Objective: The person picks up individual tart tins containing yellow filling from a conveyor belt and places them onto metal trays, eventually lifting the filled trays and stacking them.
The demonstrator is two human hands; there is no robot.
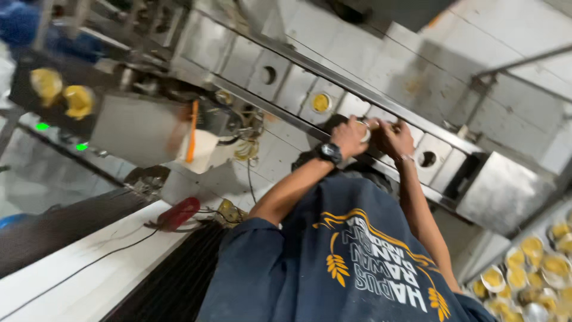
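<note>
My left hand (348, 137), with a black watch (329, 153) on its wrist, is closed around a small pale cup (364, 132) at a steel conveyor plate (298, 83) with round holes. My right hand (394, 139) sits right beside it, fingers curled at the same spot on the plate's edge; what it grips is hidden. One hole further left holds a yellow-filled cup (320, 102). Empty holes (268, 74) lie on either side of my hands. My dark blue shirt (345, 250) fills the lower middle.
A tray of several yellow-filled cups (536, 268) lies at the lower right. Machine parts with an orange piece (192, 131), loose wires (247, 149) and a red item (179, 213) are at the left. Blurred yellow pieces (62, 92) show at the upper left, a tiled wall (476, 42) behind.
</note>
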